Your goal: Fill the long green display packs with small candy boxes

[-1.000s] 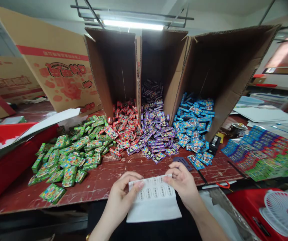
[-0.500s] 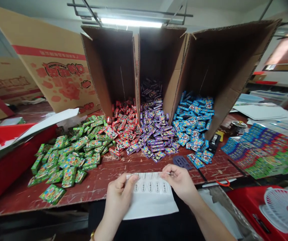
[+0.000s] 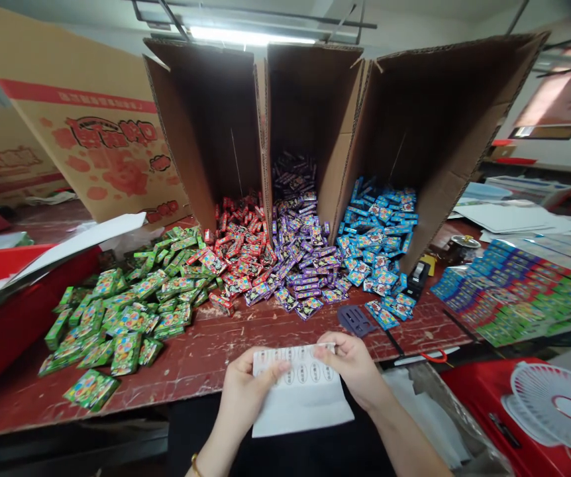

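Observation:
Both hands hold a white sheet of oval stickers [image 3: 303,407] over the table's front edge, its printed ovals along the upper part. My left hand [image 3: 246,387] pinches the sheet's left side, thumb lying over the ovals. At the upper right corner, my right hand [image 3: 358,368] grips it between thumb and fingers. Beyond the hands lie heaps of small packets: green boxes [image 3: 126,318] at left, red packets [image 3: 240,248], purple packets [image 3: 305,258] and blue packets [image 3: 379,232]. A dark purple slotted plastic piece [image 3: 356,320] rests just past my right hand.
Open cardboard boxes [image 3: 355,112] stand on their sides behind the heaps. At left is a red bin [image 3: 27,331]. Printed colourful sheets [image 3: 519,285] lie at right, near a black tape dispenser [image 3: 417,278]. A white round basket [image 3: 558,404] sits lower right by red-handled scissors [image 3: 432,356].
My left thumb has slid right and inward over the printed ovals, and the sheet's top has tilted. My right hand keeps its grip. The whole view has shifted slightly.

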`<move>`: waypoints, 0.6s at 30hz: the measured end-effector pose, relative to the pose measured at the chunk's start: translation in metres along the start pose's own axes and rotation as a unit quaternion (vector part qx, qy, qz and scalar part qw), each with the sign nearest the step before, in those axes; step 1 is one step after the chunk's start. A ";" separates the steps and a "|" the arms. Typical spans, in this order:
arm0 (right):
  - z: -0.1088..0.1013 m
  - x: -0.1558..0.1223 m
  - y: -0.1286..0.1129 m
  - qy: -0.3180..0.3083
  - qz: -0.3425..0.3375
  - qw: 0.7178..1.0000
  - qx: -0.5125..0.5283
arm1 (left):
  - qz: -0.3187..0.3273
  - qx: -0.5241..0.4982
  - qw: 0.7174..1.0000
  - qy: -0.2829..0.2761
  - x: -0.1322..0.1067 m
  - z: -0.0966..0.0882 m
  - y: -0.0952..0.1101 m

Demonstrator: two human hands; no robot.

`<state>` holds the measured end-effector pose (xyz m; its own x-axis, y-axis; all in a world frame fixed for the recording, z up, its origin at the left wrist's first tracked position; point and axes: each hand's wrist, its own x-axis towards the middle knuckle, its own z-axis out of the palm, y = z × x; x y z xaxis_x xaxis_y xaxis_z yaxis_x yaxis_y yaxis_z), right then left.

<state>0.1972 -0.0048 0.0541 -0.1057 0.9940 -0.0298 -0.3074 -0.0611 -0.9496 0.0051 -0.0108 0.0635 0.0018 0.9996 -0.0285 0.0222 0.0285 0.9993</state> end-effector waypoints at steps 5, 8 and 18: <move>-0.002 0.001 0.000 -0.002 0.012 1.000 0.011 | -0.020 -0.036 0.999 0.007 0.003 0.003 0.002; -0.003 0.003 0.002 0.001 -0.010 1.000 -0.023 | -0.019 -0.034 0.999 0.014 0.005 0.002 -0.002; -0.009 0.006 0.013 0.019 -0.040 0.996 -0.076 | -0.029 -0.035 0.999 -0.022 0.012 0.001 -0.012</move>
<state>0.2007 0.0012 0.0388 -0.0492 0.9981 0.0380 -0.1655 0.0294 -0.9858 0.0057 0.0010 0.0509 0.0474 0.9952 -0.0853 -0.0464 0.0875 0.9951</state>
